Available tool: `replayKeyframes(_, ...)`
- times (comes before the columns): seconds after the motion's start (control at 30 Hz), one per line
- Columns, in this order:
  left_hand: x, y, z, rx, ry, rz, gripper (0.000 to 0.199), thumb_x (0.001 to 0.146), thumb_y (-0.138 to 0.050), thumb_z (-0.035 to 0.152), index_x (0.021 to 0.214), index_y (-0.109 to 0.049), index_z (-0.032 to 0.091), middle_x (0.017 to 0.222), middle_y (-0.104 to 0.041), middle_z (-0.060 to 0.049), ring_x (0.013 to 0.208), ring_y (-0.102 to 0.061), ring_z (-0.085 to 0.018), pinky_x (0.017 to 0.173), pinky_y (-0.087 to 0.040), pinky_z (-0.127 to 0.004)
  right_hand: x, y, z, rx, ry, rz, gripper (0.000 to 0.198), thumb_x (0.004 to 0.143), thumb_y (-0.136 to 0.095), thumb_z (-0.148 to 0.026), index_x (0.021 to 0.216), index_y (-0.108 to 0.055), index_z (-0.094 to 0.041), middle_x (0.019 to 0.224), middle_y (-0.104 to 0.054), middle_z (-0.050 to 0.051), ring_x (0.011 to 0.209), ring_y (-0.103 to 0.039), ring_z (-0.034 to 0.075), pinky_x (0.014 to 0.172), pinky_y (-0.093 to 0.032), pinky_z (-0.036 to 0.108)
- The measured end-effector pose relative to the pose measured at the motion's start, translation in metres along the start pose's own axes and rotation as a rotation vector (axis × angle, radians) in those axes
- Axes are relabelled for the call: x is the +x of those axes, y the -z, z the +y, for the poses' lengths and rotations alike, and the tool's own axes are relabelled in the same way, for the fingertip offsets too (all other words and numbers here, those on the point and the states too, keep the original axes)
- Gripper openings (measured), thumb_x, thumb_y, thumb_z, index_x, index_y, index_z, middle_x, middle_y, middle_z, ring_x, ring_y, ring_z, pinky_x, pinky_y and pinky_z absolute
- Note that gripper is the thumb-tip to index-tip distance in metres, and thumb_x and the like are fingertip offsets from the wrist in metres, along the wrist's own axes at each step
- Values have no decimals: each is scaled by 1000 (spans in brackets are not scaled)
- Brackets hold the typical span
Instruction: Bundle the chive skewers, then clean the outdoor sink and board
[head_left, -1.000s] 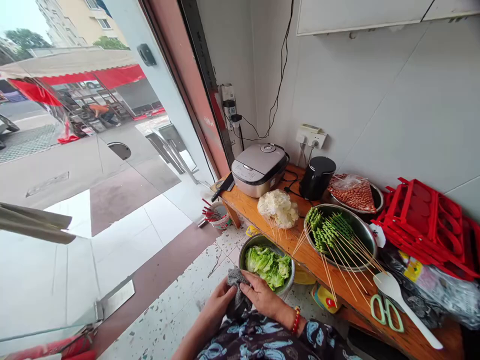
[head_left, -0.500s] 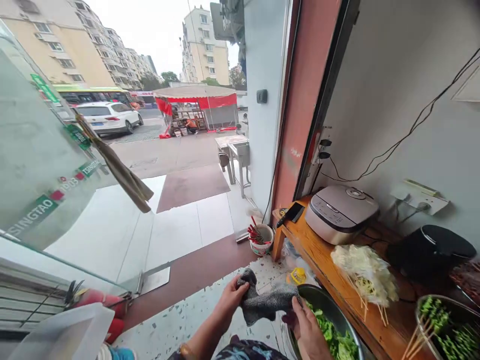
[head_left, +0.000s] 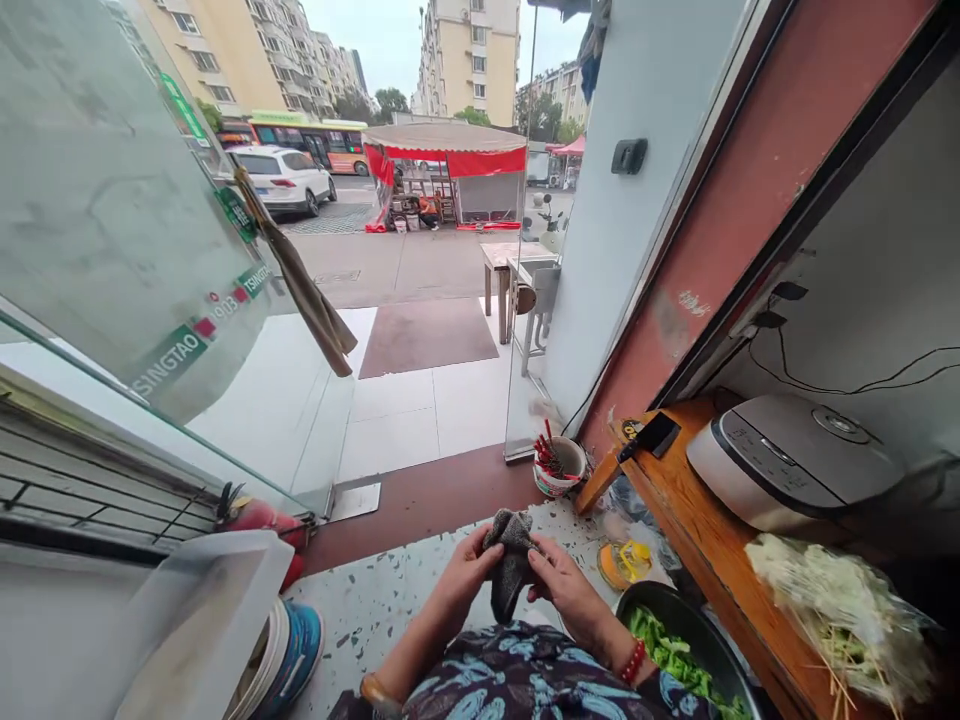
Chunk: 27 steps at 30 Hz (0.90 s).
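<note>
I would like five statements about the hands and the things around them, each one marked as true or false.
1. The left hand and the right hand both hold the grey cloth. True.
2. The rice cooker stands on the floor. False: it stands on the wooden bench.
3. Red sticks stand in a bucket. True.
4. The leafy greens lie on the bench. False: they are in a round bowl beside it.
5. A dark knife lies on the bench. True.

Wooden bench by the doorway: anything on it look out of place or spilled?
The dark broad-bladed knife looks risky: it lies at the doorway end of the wooden bench, its handle appearing to reach or overhang the edge. I see no spill there.
</note>
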<state>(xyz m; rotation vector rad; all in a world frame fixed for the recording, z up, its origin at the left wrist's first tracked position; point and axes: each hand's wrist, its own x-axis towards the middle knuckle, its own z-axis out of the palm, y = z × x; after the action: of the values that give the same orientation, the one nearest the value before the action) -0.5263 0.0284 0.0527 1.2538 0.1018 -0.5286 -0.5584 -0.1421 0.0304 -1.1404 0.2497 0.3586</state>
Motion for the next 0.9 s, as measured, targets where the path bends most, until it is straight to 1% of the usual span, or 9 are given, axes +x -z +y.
replayKeyframes(0.07, 10, 21, 6, -10, 10, 107, 55, 64, -83, 53, 103, -71, 17, 95, -72, -7, 90, -64, -23, 83, -48, -31, 14, 6, -4, -1, -40, 40, 63, 72, -75, -69, 110, -70, -19, 93, -73, 8, 75, -66, 18, 57, -44, 25)
replayKeyframes(0.17, 27, 48, 17, -23, 12, 249, 58, 64, -81, 55, 107, -69, 16, 96, -73, -7, 90, -64, -24, 81, -48, -31, 41, 18, -17, -32, -69, 97, 63, 73, -73, -71, 105, -71, -17, 98, -74, 11, 80, -67, 19, 60, -44, 25)
replayKeyframes(0.23, 41, 60, 26, -35, -7, 343, 60, 65, -81, 54, 108, -68, 15, 97, -73, -8, 90, -65, -23, 81, -48, -30, 64, 22, -28, -61, -93, 71, 65, 71, -73, -72, 105, -71, -17, 99, -74, 12, 82, -67, 20, 61, -44, 26)
replayKeyframes(0.37, 76, 66, 42, -64, -47, 464, 59, 67, -81, 54, 109, -67, 15, 101, -73, -9, 93, -65, -23, 82, -50, -30, 122, 16, -49, -159, -121, -129, 65, 76, -71, -70, 116, -69, -18, 108, -72, 13, 85, -67, 20, 64, -46, 27)
replayKeyframes(0.5, 113, 62, 61, -104, -34, 436, 61, 70, -78, 59, 114, -67, 17, 110, -72, -12, 100, -67, -27, 84, -53, -35, 184, -6, -64, -320, -87, -377, 68, 78, -71, -63, 133, -61, -24, 123, -66, 12, 89, -67, 20, 70, -49, 30)
replayKeyframes(0.6, 137, 75, 78, -132, -48, 415, 65, 68, -79, 61, 116, -69, 18, 114, -72, -13, 106, -66, -30, 91, -54, -41, 229, -28, -71, -423, -27, -454, 71, 75, -76, -54, 137, -58, -25, 128, -63, 11, 88, -66, 20, 77, -52, 35)
replayKeyframes(0.73, 172, 120, 101, -104, -44, 410, 62, 65, -81, 63, 108, -74, 19, 111, -73, -12, 103, -66, -31, 88, -55, -42, 294, -62, -75, -507, 43, -450, 65, 70, -80, -45, 129, -64, -24, 120, -67, 8, 88, -66, 22, 81, -54, 37)
replayKeyframes(0.83, 212, 168, 120, -53, -32, 387, 58, 63, -82, 63, 99, -77, 18, 97, -73, -9, 90, -66, -26, 80, -56, -38, 357, -89, -72, -552, 89, -401, 40, 75, -76, -47, 104, -73, -20, 96, -72, 5, 78, -63, 20, 74, -51, 33)
replayKeyframes(0.9, 245, 206, 139, -23, -10, 334, 58, 62, -81, 65, 95, -78, 17, 86, -72, -7, 78, -64, -22, 73, -54, -34, 405, -107, -70, -532, 107, -345, 36, 78, -73, -52, 84, -73, -17, 78, -69, 2, 71, -59, 17, 69, -48, 29)
